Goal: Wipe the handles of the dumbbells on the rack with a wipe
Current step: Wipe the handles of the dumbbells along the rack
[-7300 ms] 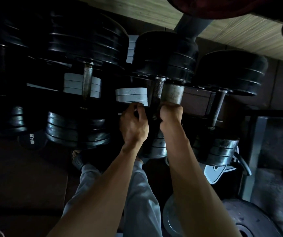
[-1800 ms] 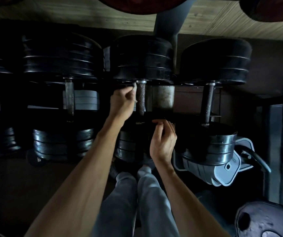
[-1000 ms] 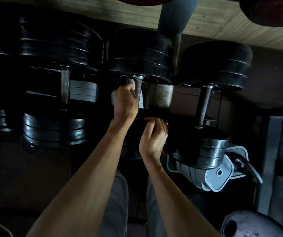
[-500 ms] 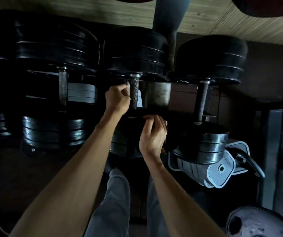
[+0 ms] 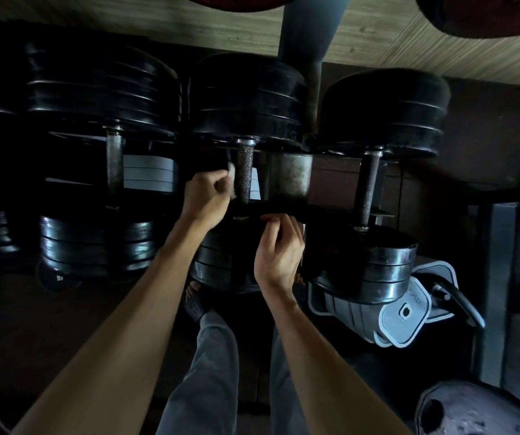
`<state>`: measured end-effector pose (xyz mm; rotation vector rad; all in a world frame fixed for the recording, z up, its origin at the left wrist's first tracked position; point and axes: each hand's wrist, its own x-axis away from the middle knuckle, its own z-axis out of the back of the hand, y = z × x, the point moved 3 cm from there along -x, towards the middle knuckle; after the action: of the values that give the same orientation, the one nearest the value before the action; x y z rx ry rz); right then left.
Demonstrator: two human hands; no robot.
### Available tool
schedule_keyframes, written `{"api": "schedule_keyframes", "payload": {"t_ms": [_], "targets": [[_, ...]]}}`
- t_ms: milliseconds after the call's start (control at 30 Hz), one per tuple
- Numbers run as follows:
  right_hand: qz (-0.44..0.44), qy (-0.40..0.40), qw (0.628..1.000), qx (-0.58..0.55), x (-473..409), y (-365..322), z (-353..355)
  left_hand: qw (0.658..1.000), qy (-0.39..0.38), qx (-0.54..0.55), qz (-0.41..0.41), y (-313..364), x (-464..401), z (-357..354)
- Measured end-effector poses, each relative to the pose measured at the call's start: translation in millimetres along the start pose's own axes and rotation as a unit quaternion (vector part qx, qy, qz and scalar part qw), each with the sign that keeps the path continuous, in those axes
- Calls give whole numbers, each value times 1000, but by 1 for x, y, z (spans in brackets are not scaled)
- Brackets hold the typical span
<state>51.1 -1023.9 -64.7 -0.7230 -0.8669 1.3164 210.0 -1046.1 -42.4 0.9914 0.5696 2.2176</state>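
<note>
While my left hand pinches the wipe beside the middle dumbbell's handle, my right hand rests half-curled and empty on the rack rail.

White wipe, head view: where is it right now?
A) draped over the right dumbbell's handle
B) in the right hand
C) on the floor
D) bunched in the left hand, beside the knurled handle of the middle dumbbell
D: the crumpled white wipe sits in the closed left hand next to the knurled metal handle; the right hand holds no wipe.
</note>
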Motion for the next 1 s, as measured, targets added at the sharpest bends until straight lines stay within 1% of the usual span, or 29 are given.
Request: {"api": "schedule_keyframes", "payload": {"t_ms": [33,67,200,367,500,567,667,833,933,1000], "targets": [[2,0,1000,1,0,0,0,1000,5,-20,-21,1,6,-1],[2,0,1000,1,0,0,0,999,0,-30,-24,1,7,-1],[0,-4,1000,-1,0,1,-1,999,-33,-27,28,4,-12,-3],[7,-1,1000,2,-1,1,0,992,-42,-121,-9,3,3,-3],[2,-3,1000,-3,0,-1,0,993,-76,-86,21,0,-10,-3],[-2,-4,1000,-10,1,-2,1,994,-73,-81,15,-1,-2,0],[-1,-2,1000,-10,0,-1,1,994,-53,-91,-1,-3,13,0],[1,0,1000,-6,1,-2,0,988,-100,-116,29,-6,-5,-5],[-1,-3,1000,-10,0,-2,1,981,-116,-158,5,-9,1,-2],[-9,-8,1000,-9,0,-1,0,979,-122,-163,7,-9,6,-2]]}}
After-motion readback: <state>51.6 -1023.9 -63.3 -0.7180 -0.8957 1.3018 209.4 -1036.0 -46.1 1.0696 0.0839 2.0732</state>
